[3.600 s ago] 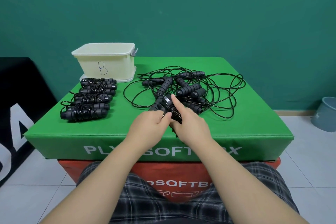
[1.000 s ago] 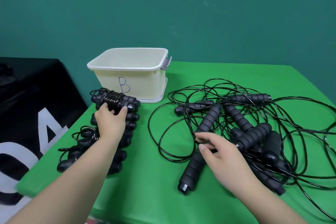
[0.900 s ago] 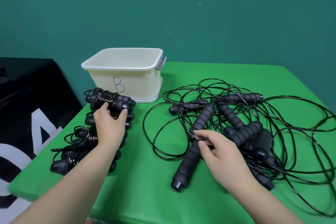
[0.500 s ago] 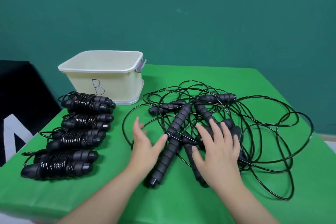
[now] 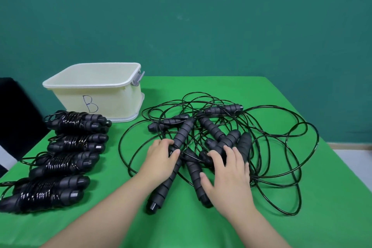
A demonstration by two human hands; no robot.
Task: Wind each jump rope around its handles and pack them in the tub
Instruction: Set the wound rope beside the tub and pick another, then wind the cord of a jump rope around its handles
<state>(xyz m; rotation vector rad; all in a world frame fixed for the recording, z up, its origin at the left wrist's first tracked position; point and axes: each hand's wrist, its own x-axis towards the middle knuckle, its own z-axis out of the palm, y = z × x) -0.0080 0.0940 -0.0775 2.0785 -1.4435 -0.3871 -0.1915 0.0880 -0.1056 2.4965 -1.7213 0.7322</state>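
Head view shows four wound ropes [image 5: 66,157] lying in a row left of the loose tangle [image 5: 217,143]; none sits in the tub [image 5: 96,88], which stands behind them, so packing is all left. Left hand [image 5: 161,162] curls around a long handle [image 5: 173,159] in the tangle. Right hand [image 5: 227,173] rests spread and flat on the other handles, gripping nothing. Crossed cords look likely to snag any handle lifted off the green table [image 5: 201,227].

Tub [image 5: 112,94]: matt cream plastic, grey clip. Handles [image 5: 182,135]: matt black ribbed foam-like grip. Cords [image 5: 281,127]: thin, glossy black, plastic-looking. Mat [image 5: 261,227]: smooth green vinyl-like cover, slight sheen. Wall [image 5: 201,16]: matt teal.
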